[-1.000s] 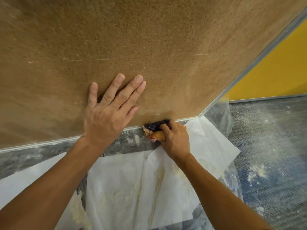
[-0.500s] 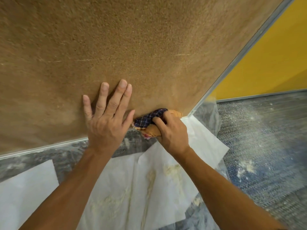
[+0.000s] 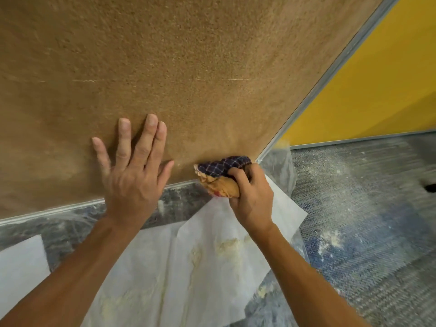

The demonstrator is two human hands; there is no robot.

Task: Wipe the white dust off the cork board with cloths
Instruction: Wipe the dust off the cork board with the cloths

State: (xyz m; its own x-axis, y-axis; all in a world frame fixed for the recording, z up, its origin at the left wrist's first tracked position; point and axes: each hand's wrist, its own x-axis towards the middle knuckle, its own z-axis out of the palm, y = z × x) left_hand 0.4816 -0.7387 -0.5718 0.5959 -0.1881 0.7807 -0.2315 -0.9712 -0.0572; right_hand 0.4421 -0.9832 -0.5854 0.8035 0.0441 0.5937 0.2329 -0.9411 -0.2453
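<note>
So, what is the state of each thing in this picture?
Cork board: faint pale streaks on it.
Left hand: flat on the board, fingers straight.
Right hand: grips the cloth.
Cloth: bunched, pressed against the board's lower corner.
Paper sheet: on the floor, stained.
Floor: dusty.

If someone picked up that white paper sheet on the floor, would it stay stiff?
Probably floppy: the paper sheet looks thin, with creases. Likely light too, and a push might slide it over the plastic film.

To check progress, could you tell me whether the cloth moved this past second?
Yes: the cloth slid right, nearer the lower right corner of the cork board.
</note>
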